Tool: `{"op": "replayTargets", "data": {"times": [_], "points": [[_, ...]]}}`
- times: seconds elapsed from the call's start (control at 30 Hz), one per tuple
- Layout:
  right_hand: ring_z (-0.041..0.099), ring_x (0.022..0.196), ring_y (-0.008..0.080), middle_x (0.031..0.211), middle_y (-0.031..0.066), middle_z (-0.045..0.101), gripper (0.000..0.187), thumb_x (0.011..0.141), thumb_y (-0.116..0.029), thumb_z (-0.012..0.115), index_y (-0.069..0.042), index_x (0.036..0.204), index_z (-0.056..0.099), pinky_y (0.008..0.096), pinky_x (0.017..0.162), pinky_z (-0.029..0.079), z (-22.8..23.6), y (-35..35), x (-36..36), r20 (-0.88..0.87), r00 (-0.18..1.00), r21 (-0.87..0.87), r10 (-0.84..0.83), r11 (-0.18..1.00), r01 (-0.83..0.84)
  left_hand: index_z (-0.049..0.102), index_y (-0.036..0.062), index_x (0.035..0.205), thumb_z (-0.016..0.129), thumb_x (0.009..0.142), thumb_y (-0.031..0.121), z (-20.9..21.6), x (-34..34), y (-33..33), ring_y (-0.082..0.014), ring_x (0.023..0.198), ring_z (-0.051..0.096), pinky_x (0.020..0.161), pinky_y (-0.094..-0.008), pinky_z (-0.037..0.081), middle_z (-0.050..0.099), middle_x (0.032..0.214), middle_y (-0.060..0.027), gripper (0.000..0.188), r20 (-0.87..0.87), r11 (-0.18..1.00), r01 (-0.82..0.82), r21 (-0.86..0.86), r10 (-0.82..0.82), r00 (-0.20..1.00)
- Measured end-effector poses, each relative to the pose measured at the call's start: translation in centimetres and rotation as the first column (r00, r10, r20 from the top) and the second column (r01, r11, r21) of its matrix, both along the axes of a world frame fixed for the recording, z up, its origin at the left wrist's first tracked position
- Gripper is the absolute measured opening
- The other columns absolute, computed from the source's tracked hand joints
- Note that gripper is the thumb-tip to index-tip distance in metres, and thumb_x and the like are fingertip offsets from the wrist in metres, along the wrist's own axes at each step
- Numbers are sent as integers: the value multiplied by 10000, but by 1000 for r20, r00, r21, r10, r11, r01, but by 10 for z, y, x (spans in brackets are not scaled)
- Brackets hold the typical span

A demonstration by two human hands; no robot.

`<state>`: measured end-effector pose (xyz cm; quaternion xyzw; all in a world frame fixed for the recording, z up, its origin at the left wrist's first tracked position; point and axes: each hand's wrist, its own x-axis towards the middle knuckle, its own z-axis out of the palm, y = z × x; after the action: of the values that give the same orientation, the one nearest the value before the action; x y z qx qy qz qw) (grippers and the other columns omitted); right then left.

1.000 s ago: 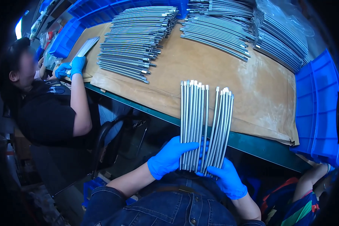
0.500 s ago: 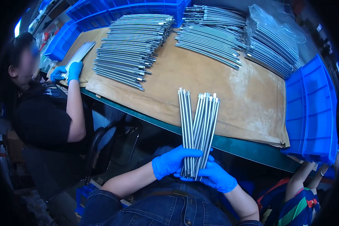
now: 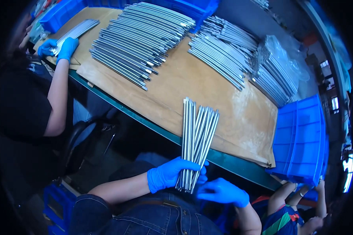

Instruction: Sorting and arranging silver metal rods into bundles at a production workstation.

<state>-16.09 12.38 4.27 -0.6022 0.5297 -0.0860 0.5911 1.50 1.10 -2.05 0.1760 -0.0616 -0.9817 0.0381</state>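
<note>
Here, the left hand, the nearer, gripped a bundle of metal rods by its lower part, long axis running forward; the right hand, open and apparently empty, lay just right of the bundle. Ahead of both hands spread the table. No lettering was legible.

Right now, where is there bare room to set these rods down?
Beyond the held rods, brown covering lies bare between the left rod stack, middle rod pile, right blue bin and green table edge. Crowded: far side, with other rods and clear plastic.
</note>
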Motion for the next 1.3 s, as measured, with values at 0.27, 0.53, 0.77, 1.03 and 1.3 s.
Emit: {"op": "replayTargets", "data": {"times": [0.27,0.53,0.77,1.03,1.3], "points": [[439,1204,355,1226,215,500,528,721,-145,687,-10,1196,500,460,986,366,34,-73,9,-498,843,-698,-203,671,-251,512,-36,1147,591,836,109,-3,11,-7,-258,833,639,794,-395,534,621,910,-135,352,-33,998,65,22,-65,997],[429,1213,377,1310,155,459,511,760,-150,595,-43,1244,470,542,1029,290,25,-143,37,-431,875,-757,219,441,-483,544,-31,1103,565,876,241,50,47,-35,-271,779,655,738,-417,552,637,863,-142,355,-35,987,143,77,-140,989],[470,1174,299,1241,135,505,408,824,-160,500,-89,1225,493,470,1063,273,19,-186,48,-235,900,-830,368,405,-383,541,-23,1105,411,923,471,82,65,-71,-299,753,651,723,-441,544,637,863,-162,542,-59,986,139,87,-134,989],[605,892,191,957,77,605,348,744,-84,674,-48,1072,561,352,777,478,20,-213,18,372,912,-668,-173,633,392,506,-27,1166,293,924,558,114,24,-120,-312,816,635,749,-422,514,625,864,-188,668,-413,998,-48,-46,25,910],[589,788,124,871,48,600,214,821,-102,650,-21,1003,569,273,701,483,46,-184,0,574,575,-329,-583,478,814,446,-15,1239,494,927,326,105,2,-139,-270,977,596,911,-382,456,582,1084,-181,464,-176,475,-349,-808,371,912]]}}
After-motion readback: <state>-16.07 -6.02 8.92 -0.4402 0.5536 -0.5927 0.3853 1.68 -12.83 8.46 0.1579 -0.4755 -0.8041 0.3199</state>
